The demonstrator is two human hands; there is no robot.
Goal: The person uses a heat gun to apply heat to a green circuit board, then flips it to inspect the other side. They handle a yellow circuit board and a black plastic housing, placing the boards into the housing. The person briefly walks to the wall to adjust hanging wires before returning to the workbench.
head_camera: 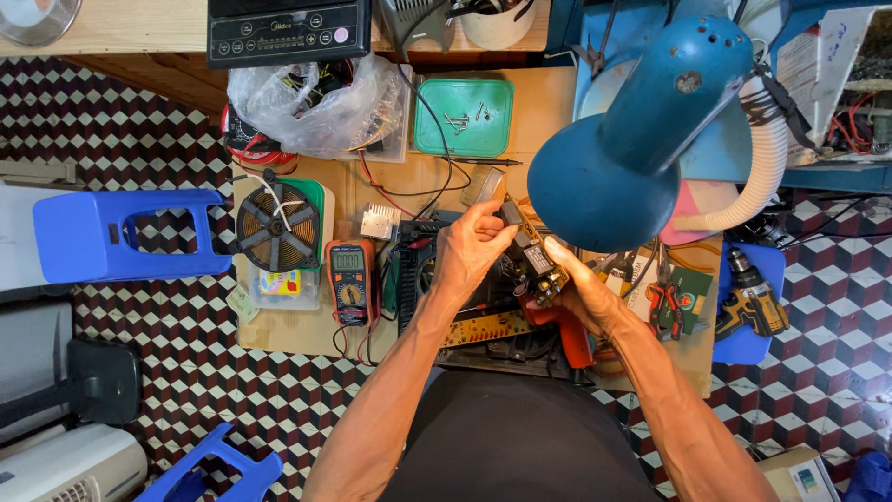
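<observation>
My left hand (472,249) and right hand (578,290) both pinch a circuit board (531,253), just below the blue lamp (621,139); its far edge is hidden.

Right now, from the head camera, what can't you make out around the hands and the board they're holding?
- Circuit board: the left hand and right hand cover parts of it; components too small to identify.
- Bench right of the board: hidden behind the blue lamp shade.
- Multimeter: display too small to read.
- Black appliance: cut off by the top edge.
</observation>
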